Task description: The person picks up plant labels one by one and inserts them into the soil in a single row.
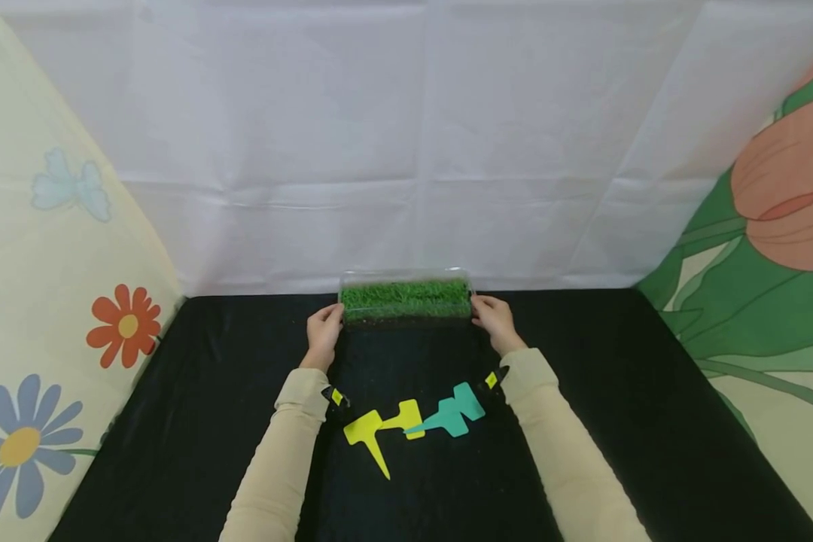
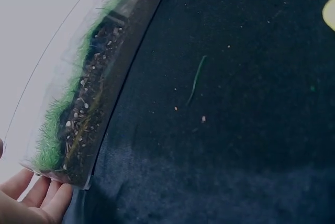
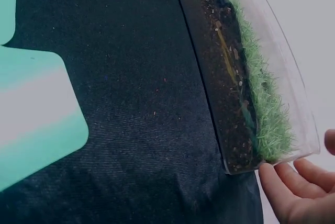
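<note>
A clear plastic box (image 1: 406, 310) with green grass (image 1: 406, 291) growing on dark soil (image 2: 86, 114) stands at the back of the black-covered table. At its left end the fingertips of my left hand (image 1: 324, 331) touch the wall, with the thumb apart from it in the left wrist view. My right hand (image 1: 494, 321) touches the opposite end in the same way, its fingers (image 3: 293, 182) extended and its thumb off the box. Nearer the front lie yellow T-shaped plant labels (image 1: 363, 427) and teal ones (image 1: 452, 416), partly overlapping.
Black cloth (image 1: 244, 421) covers the table, with a few crumbs and a green blade of grass (image 2: 197, 80) on it. A white sheet (image 1: 406, 150) hangs just behind the box. Flower-printed cloth walls (image 1: 129, 248) stand on both sides.
</note>
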Tool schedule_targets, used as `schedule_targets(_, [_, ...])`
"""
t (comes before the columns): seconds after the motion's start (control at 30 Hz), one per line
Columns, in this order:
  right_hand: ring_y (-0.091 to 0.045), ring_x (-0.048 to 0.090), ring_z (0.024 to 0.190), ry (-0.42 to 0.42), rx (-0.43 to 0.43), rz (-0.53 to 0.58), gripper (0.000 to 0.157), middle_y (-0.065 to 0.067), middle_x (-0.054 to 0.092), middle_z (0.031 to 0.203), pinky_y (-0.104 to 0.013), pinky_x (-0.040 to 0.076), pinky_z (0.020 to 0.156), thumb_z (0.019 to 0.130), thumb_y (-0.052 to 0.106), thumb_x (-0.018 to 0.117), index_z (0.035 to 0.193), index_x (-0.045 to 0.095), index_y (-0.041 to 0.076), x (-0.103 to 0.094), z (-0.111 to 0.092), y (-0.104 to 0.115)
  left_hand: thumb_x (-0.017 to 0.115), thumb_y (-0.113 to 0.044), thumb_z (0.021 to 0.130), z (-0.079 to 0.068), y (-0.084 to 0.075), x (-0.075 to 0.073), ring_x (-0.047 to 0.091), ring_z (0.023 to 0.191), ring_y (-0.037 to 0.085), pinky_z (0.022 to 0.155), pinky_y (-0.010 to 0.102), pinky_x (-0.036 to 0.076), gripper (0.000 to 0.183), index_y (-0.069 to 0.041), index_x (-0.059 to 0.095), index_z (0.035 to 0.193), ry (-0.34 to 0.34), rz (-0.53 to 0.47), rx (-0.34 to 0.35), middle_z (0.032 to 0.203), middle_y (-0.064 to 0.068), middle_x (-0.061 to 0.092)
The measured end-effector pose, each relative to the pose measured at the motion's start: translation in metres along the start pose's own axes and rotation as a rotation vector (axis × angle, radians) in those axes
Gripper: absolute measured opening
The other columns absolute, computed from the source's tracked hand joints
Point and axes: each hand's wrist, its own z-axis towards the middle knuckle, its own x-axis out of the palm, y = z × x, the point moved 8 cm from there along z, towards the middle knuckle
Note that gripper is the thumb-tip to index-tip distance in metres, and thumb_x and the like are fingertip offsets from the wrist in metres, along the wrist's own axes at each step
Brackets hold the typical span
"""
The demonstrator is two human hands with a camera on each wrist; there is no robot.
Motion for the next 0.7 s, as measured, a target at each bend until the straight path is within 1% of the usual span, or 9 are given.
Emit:
schedule_targets(0.2, [-0.034,0.041,0.120,-0.016,-0.014,-0.009,0.042,-0.024,0.040,0.134,-0.037,0.040,0.095,0.097,0.014,0.041,0.133,0.039,-0.007,0.0003,0.0018,-0.0017,0.047,-0.019,0.095,0.0008,0.0018,0.0024,0.043,0.120,0.029,0.096,0.035,0.039,0.041,0.002,0.047,0.130,0.029,0.005,-0.013,0.133,0.017,0.044])
schedule_targets(0.4, [-0.034,0.043,0.118,-0.043,-0.032,-0.017,0.041,-0.025,0.043,0.130,-0.037,0.039,0.096,0.096,0.013,0.042,0.131,0.042,-0.008,-0.0012,0.0032,-0.0023,0.044,-0.020,0.096,0.0008,0.0007,0.0035,0.041,0.122,0.029,0.097,0.036,0.038,0.041,0.002,0.045,0.131,0.053,0.023,0.001,0.134,0.017,0.042])
schedule_targets(0.7, [-0.034,0.047,0.114,-0.058,-0.056,-0.020,0.040,-0.025,0.047,0.125,-0.038,0.041,0.095,0.095,0.014,0.044,0.128,0.046,-0.008,-0.0020,0.0040,-0.0033,0.044,-0.021,0.096,0.0001,0.0013,0.0028,0.041,0.122,0.029,0.098,0.037,0.037,0.041,0.001,0.045,0.131,0.061,0.018,-0.007,0.134,0.017,0.042])
